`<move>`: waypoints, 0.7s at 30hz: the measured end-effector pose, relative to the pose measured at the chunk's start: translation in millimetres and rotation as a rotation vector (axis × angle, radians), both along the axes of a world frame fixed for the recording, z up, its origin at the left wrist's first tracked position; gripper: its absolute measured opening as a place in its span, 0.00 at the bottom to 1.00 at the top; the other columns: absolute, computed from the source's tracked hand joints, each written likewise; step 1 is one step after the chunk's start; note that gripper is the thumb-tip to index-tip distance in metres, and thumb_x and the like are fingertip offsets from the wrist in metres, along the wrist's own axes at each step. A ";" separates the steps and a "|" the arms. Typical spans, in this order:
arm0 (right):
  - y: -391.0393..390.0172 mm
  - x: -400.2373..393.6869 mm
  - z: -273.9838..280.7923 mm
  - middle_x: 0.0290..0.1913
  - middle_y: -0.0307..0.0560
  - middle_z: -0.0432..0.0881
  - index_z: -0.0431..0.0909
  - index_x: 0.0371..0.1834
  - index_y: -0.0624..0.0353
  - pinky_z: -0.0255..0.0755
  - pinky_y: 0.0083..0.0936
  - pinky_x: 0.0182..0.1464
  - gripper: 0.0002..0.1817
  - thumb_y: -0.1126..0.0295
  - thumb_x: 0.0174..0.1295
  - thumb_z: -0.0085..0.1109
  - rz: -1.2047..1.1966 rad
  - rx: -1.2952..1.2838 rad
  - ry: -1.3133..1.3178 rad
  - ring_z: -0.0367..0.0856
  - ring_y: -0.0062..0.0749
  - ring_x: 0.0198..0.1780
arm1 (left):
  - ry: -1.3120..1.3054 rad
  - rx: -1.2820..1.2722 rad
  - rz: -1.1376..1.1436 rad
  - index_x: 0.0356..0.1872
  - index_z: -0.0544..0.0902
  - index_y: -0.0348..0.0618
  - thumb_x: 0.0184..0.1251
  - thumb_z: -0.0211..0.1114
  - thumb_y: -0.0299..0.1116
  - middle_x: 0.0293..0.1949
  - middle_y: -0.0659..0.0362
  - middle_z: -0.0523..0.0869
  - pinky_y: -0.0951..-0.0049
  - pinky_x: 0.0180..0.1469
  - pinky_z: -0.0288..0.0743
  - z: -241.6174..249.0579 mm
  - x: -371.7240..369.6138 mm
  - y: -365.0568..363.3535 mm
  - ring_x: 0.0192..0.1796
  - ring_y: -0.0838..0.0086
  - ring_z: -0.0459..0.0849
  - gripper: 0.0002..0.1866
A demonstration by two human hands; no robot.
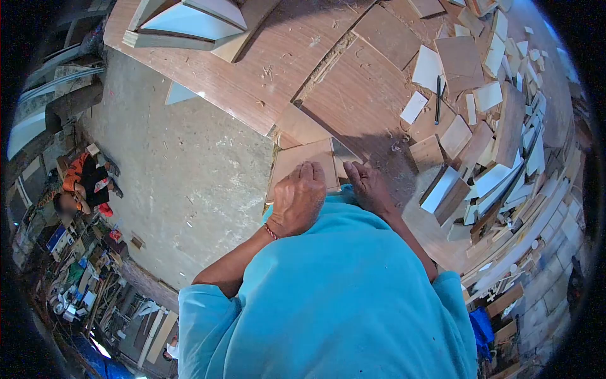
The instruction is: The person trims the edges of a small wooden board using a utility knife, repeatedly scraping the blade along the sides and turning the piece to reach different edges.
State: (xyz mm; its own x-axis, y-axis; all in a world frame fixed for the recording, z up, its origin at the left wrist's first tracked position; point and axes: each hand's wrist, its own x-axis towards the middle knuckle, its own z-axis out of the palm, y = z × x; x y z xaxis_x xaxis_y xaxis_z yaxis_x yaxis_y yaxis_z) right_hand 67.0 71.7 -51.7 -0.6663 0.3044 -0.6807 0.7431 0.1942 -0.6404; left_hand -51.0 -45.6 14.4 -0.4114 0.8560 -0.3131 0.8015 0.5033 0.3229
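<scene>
A small square wooden board point(303, 158) lies at the near edge of the workbench, close to my body. My left hand point(300, 197) is closed over its near part, fingers bent and pressed together; the thumb is hidden. To the right of the board, my right hand point(370, 188) is also closed, with its fingertips drawn together near the board's right side. Whatever those fingers hold, if anything, does not show. Beyond the board, another flat piece of wood point(303, 123) rests on the bench.
The brown workbench point(252, 82) carries shavings, a black pen point(437, 101) and many wood offcuts point(457, 60) at right. An angled wooden frame with white panels point(192, 22) stands at top left. A person point(82, 183) sits on the left, beyond the concrete floor point(177, 189).
</scene>
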 end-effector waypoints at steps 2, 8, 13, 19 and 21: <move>-2.7 1.5 -7.4 0.22 0.62 0.71 0.70 0.24 0.65 0.63 0.40 0.32 0.27 0.49 0.62 0.36 0.007 0.033 -0.007 0.71 0.52 0.28 | 0.005 0.006 0.000 0.34 0.73 0.30 0.45 0.56 0.24 0.28 0.52 0.76 0.74 0.28 0.76 -1.5 1.5 -0.6 0.32 0.67 0.79 0.12; -4.5 -5.7 -13.1 0.22 0.62 0.73 0.72 0.26 0.65 0.64 0.42 0.31 0.27 0.49 0.62 0.36 -0.001 0.091 -0.056 0.72 0.57 0.28 | 0.045 0.032 -0.019 0.34 0.73 0.30 0.44 0.56 0.24 0.29 0.52 0.76 0.76 0.27 0.75 -5.2 2.9 -2.3 0.32 0.68 0.80 0.13; -4.3 -3.9 -10.7 0.24 0.63 0.74 0.74 0.28 0.65 0.65 0.41 0.31 0.28 0.48 0.62 0.36 -0.021 0.060 -0.085 0.74 0.55 0.28 | 0.086 0.035 -0.024 0.33 0.74 0.31 0.45 0.56 0.25 0.29 0.53 0.76 0.77 0.26 0.75 -5.4 2.7 -2.9 0.31 0.70 0.80 0.12; -1.9 2.8 -0.7 0.22 0.62 0.73 0.72 0.21 0.64 0.64 0.43 0.30 0.30 0.45 0.61 0.36 -0.088 -0.073 -0.027 0.72 0.54 0.25 | 0.058 0.027 -0.011 0.32 0.74 0.33 0.45 0.56 0.25 0.27 0.55 0.76 0.77 0.25 0.75 -4.1 0.2 -0.9 0.30 0.70 0.80 0.10; -3.0 0.2 -0.4 0.22 0.61 0.73 0.73 0.21 0.63 0.64 0.43 0.30 0.30 0.45 0.61 0.35 -0.112 -0.060 -0.044 0.72 0.54 0.25 | 0.084 0.060 -0.013 0.31 0.74 0.33 0.45 0.56 0.25 0.26 0.56 0.75 0.76 0.25 0.74 -5.3 0.1 -0.8 0.30 0.70 0.80 0.10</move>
